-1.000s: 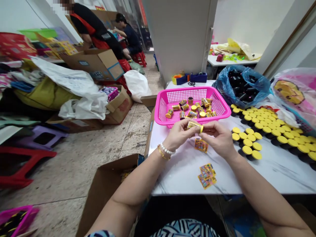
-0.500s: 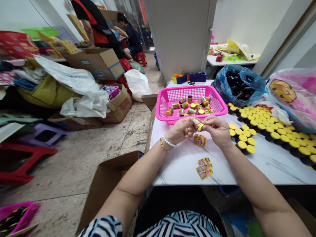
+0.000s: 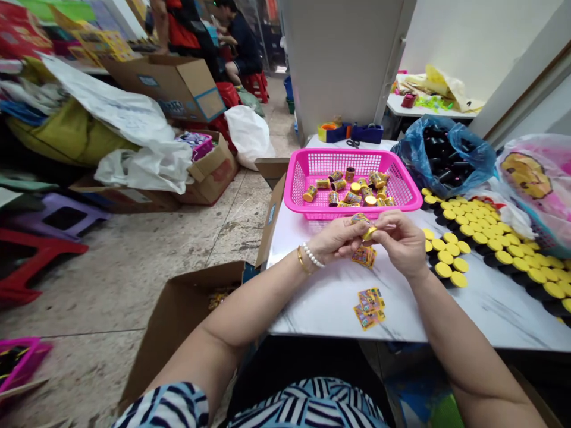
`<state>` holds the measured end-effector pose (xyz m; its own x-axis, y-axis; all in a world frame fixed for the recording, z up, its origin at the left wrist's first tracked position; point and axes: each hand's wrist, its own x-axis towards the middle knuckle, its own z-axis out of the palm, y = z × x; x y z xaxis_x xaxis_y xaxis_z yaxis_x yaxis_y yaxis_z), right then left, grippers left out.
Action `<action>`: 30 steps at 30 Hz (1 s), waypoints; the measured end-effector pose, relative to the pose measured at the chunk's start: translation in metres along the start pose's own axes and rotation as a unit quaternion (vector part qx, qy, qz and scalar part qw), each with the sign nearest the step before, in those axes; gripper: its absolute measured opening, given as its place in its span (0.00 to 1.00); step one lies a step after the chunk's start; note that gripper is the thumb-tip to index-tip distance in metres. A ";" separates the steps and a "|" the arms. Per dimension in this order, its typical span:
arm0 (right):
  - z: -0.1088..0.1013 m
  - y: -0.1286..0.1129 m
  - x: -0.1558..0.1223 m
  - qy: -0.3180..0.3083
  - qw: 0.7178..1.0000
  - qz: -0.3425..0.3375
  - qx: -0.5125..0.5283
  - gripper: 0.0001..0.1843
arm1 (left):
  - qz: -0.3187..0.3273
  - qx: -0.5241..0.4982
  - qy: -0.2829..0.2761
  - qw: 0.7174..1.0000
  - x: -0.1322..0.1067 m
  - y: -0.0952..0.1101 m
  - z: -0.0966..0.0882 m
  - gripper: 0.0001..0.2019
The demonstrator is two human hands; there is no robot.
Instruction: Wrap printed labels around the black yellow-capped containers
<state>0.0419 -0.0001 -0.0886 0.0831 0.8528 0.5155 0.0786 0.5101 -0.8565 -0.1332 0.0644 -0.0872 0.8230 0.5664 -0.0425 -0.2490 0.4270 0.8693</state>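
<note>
Both my hands meet over the table, just in front of the pink basket (image 3: 357, 209). My left hand (image 3: 339, 239) is closed around a small yellow-capped canister (image 3: 363, 224) with a printed label. The fingers of my right hand (image 3: 400, 241) pinch the same canister near its yellow cap. Beneath my hands lies a small stack of printed stickers (image 3: 366, 257), partly covered by them. Closer to the table's front edge are more loose stickers (image 3: 370, 308). Inside the basket lie several labelled canisters, some upright and some on their sides.
Rows of black canisters with yellow caps (image 3: 504, 241) cover the table's right side. Behind them is a blue bag of black pieces (image 3: 446, 154). Tape dispensers (image 3: 366, 133) and scissors (image 3: 353, 143) sit behind the basket. An open cardboard box (image 3: 178, 309) stands left of the table. Two people are in the background.
The view has shifted a little. My hands still hold the canister, now turned slightly, with my right fingers closer around its yellow cap.
</note>
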 end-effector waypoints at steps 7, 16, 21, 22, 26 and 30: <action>-0.003 0.005 0.002 0.016 1.000 -0.011 -0.007 0.07 | 0.018 -0.065 0.005 0.998 0.002 -0.001 -0.004 0.27; 0.003 0.010 0.000 0.049 0.997 -0.042 -0.052 0.05 | 0.005 -0.103 0.047 0.994 0.006 -0.007 -0.003 0.27; 0.003 0.013 0.000 0.027 0.998 -0.014 -0.058 0.10 | -0.034 -0.141 0.060 0.988 0.005 -0.003 0.000 0.22; 0.003 0.014 0.001 0.019 0.997 -0.014 -0.072 0.11 | -0.034 -0.145 0.065 0.987 0.004 -0.002 0.001 0.21; 0.002 0.023 0.000 0.040 0.997 0.004 -0.062 0.09 | -0.047 -0.184 0.067 0.980 0.001 0.004 0.004 0.19; 0.004 0.024 -0.001 0.029 0.999 0.039 -0.020 0.11 | -0.057 -0.185 0.055 0.980 0.000 0.004 0.004 0.15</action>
<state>0.0403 0.0122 -0.1100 0.1478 0.8809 0.4497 0.1092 0.4374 -0.8926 -0.1319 0.0631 -0.0812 0.8012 0.5640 -0.2000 -0.3429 0.7066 0.6190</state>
